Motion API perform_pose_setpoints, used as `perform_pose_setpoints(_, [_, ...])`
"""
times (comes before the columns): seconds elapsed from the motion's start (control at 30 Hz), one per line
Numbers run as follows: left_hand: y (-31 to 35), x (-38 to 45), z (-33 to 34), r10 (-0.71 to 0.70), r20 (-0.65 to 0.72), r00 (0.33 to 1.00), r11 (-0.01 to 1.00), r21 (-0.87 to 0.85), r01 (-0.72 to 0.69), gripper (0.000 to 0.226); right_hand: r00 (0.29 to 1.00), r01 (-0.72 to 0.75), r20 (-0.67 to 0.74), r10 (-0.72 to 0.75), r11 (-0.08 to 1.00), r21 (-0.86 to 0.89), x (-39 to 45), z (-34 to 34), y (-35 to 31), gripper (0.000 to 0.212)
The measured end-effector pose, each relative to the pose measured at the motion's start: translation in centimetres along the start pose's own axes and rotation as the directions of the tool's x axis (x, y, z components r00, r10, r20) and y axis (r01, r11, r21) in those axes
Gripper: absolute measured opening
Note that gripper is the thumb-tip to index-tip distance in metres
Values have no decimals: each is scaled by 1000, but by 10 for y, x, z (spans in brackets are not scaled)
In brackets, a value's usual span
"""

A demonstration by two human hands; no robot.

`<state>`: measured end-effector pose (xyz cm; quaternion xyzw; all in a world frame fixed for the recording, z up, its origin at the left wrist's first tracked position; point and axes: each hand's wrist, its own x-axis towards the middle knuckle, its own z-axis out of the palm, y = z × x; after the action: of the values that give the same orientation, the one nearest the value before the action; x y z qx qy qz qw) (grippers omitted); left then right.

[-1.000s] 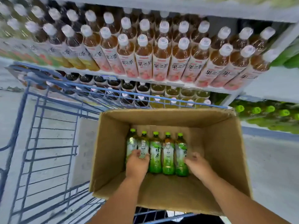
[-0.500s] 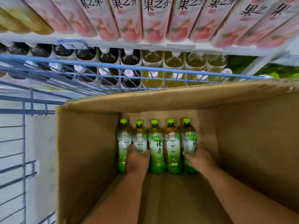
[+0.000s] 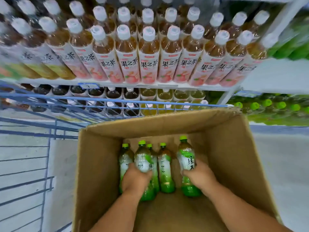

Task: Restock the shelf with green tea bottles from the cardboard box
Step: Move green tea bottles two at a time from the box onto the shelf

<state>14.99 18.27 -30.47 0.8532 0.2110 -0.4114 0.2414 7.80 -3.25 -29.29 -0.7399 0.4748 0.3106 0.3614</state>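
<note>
An open cardboard box (image 3: 100,164) sits in a blue wire cart and holds several green tea bottles with green caps. My left hand (image 3: 136,180) grips one bottle (image 3: 143,160), raised a little above its neighbours. My right hand (image 3: 199,175) grips the rightmost bottle (image 3: 185,154), lifted and tilted away from the row. Three bottles stay standing against the box's far wall, among them one in the middle (image 3: 164,166) and one at the far left (image 3: 124,160).
The blue wire cart (image 3: 41,131) surrounds the box on the left and front. Shelves ahead hold pink-labelled tea bottles (image 3: 147,67) above and dark and yellow drinks (image 3: 130,94) below. Green-capped bottles (image 3: 267,104) fill a lower shelf at the right.
Both hands have closed on bottles and lifted them from the row; the right one has come away to the right. The view has tilted up, showing more shelf.
</note>
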Motion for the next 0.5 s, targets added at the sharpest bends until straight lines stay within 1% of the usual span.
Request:
perform_pose_setpoints(0.07, [6, -34, -15, 49, -9, 999, 998, -39, -49, 52, 998, 51, -36, -49, 997, 52, -38, -18, -8, 33])
perform_pose_setpoints(0.17, [11, -88, -38, 169, -53, 984, 979, -111, -173, 45, 985, 161, -80, -150, 975, 155, -90, -41, -9, 28])
perform_pose_setpoints(0.27, [15, -143, -59, 283, -107, 953, 936, -186, -298, 36, 957, 281, -149, -247, 915, 288, -137, -69, 2, 26])
perform_pose_setpoints(0.33, [14, -190, -68, 345, -149, 927, 901, -225, -371, 34, 936, 345, -195, -294, 875, 339, -175, -86, 20, 31])
perform_pose_setpoints(0.4, [14, -235, -73, 398, -181, 900, 868, -243, -433, 38, 919, 386, -249, -307, 830, 402, -213, -104, 41, 44])
perform_pose_setpoints(0.43, [14, -256, -75, 422, -190, 886, 854, -245, -459, 41, 912, 400, -276, -304, 812, 426, -232, -112, 53, 45])
perform_pose_setpoints(0.5, [17, -297, -76, 490, -205, 847, 820, -221, -528, 41, 892, 439, -328, -311, 769, 465, -272, -132, 75, 36])
